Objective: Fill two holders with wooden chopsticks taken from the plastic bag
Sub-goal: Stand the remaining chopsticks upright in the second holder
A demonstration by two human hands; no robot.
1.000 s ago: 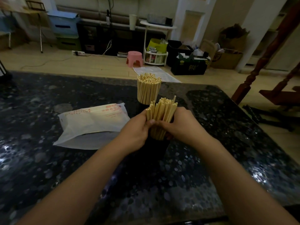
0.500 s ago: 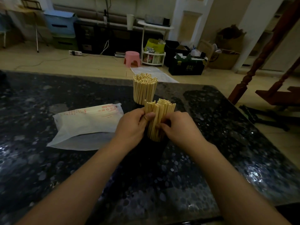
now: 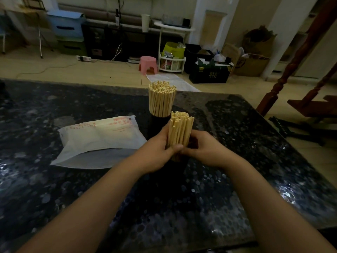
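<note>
**Second bundle going into the near holder**

Head view. Both hands clasp one upright bundle of wooden chopsticks [image 3: 180, 130] at table centre. The left hand [image 3: 156, 152] wraps its left side, thumb across the front; the right hand [image 3: 204, 150] curls round the right side. The bundle's foot sits in a dark near holder [image 3: 179, 162], mostly hidden. Just beyond stands the far holder [image 3: 159, 115], already packed with chopsticks [image 3: 162, 98]. The plastic bag [image 3: 102, 139] lies flat to the left, mouth facing near.

Handling, as judged: sticks are light, stiff and smooth, and loose ones slide or fan out, so a low, encircling grip suits them best.

Room: the dark stone table [image 3: 73, 198] is open near and right; its far edge lies close behind the filled holder.
</note>
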